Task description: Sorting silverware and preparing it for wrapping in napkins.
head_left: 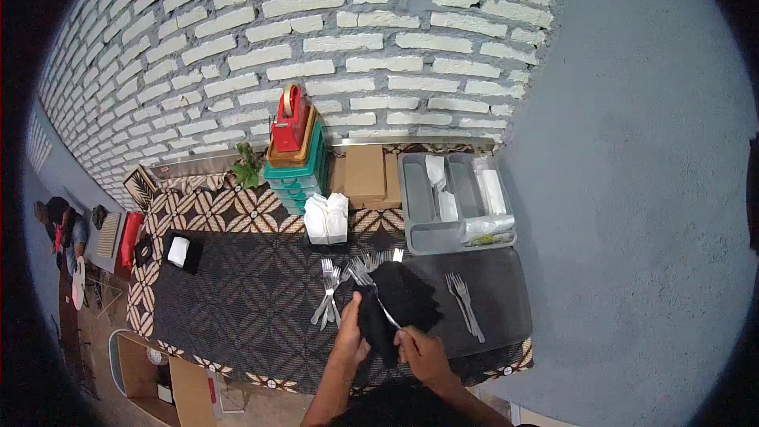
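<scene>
My right hand (422, 354) grips the handle of a metal fork (385, 310), its tines pointing up and left. A black cloth (375, 326) lies in my left hand (353, 332), against the fork. Several more forks (327, 299) lie in a loose pile on the table, left of and behind the cloth. More black cloth (409, 293) spreads out just behind my hands. To the right, a few forks (465, 305) lie side by side on a dark tray (504, 284).
A grey cutlery organizer (420, 190) with wrapped items stands at the back right. White napkins (327, 219), cardboard boxes (364, 172), teal drawers (296, 184) and a red tape dispenser (290, 127) are behind. An open cardboard box (193, 391) stands below left. Another person (65, 228) is far left.
</scene>
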Motion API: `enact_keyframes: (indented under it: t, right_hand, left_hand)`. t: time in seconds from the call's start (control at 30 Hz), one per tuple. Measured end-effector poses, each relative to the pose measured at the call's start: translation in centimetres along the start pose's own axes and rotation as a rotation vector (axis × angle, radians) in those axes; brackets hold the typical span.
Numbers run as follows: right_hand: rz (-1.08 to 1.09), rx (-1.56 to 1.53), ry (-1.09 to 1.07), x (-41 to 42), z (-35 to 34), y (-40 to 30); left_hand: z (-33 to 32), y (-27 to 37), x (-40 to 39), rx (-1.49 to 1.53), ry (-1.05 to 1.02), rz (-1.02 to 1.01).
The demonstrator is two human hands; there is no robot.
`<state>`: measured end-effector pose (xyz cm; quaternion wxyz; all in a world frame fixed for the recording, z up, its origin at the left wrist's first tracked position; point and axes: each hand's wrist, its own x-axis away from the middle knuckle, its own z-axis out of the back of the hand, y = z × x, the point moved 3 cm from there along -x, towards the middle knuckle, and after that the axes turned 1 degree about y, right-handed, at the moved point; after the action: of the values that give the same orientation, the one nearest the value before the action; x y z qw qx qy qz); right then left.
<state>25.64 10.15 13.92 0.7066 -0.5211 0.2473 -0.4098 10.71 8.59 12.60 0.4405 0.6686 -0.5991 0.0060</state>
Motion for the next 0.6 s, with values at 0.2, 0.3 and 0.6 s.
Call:
enact_keyframes:
  t: [0.2, 0.3, 0.6]
  right_hand:
    - [-0.018, 0.011, -0.022, -0.7, 0.5, -0.5]
    - [0.059, 0.219, -0.049, -0.3, 0.2, 0.8]
    - [0.170, 0.343, 0.125, -1.0, -0.6, 4.5]
  left_hand:
    - [0.4, -0.8, 0.0, 0.360, -0.178, 0.010]
    - [-1.2, -0.1, 0.0, -0.091, 0.033, -0.121]
    - [-2.3, -2.7, 0.3, -0.189, 0.143, -0.128]
